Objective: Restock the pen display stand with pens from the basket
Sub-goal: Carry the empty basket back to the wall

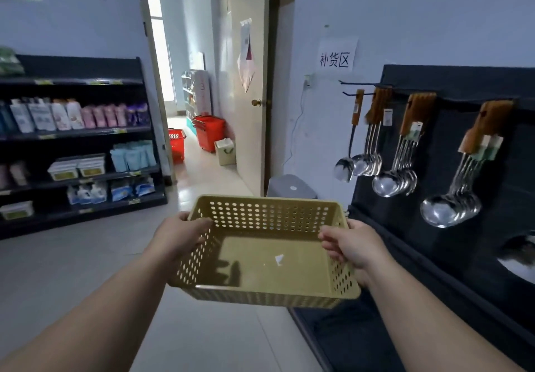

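Yellow basket (269,218) between both grips (182,238) (350,245)

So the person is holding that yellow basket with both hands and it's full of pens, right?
Not quite. In the head view the left hand and right hand do grip the yellow basket by its sides, but it is not full of pens: only a small white scrap lies on its bottom.

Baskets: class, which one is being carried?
The yellow basket, gripped by the left hand and right hand; the red baskets sit on the floor beyond.
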